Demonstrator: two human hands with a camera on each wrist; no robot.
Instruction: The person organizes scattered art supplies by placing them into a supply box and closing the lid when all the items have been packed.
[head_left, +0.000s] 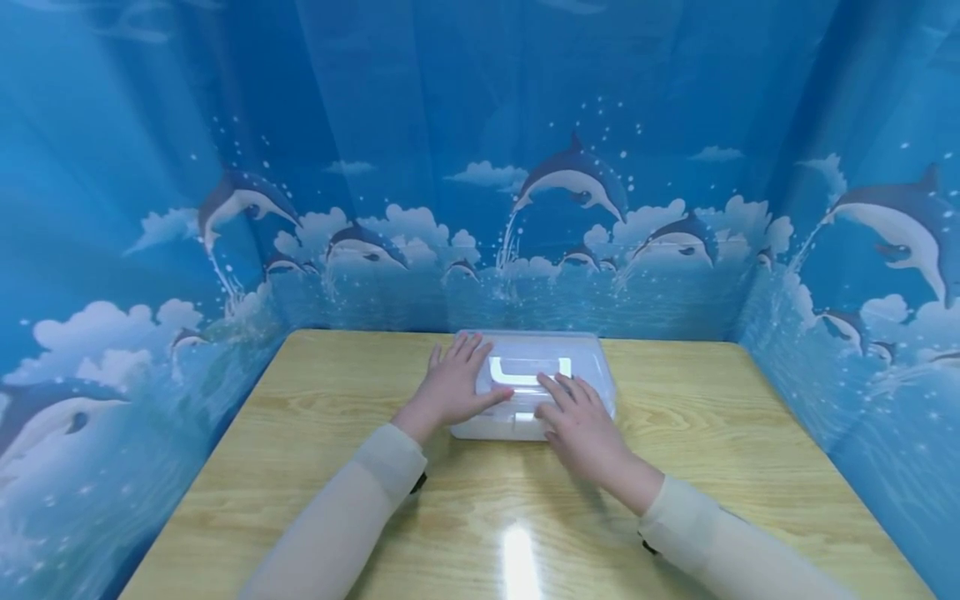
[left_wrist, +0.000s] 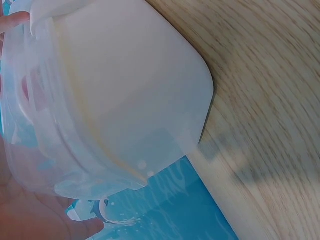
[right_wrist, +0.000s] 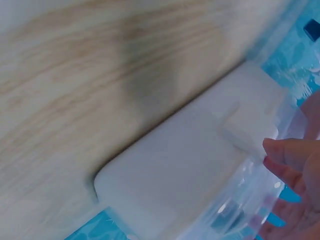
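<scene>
A white plastic box with a clear lid point(head_left: 534, 346) and a handle on top lies near the table's far edge. My left hand point(head_left: 456, 385) rests spread over the left part of the lid, its thumb stretched toward the middle. The right hand point(head_left: 581, 423) reaches over the lid's front right part with loosely extended fingers. In the right wrist view, the right thumb point(right_wrist: 287, 150) is right at the edge of the white latch point(right_wrist: 250, 127) on the box's front. In the left wrist view, the left thumb point(left_wrist: 15, 21) lies beside a latch point(left_wrist: 42, 12).
The box stands on a wood-grain table point(head_left: 360, 375). A blue curtain point(head_left: 420, 125) printed with dolphins and clouds surrounds the table at the back and both sides. Light glares off the tabletop in front of the box.
</scene>
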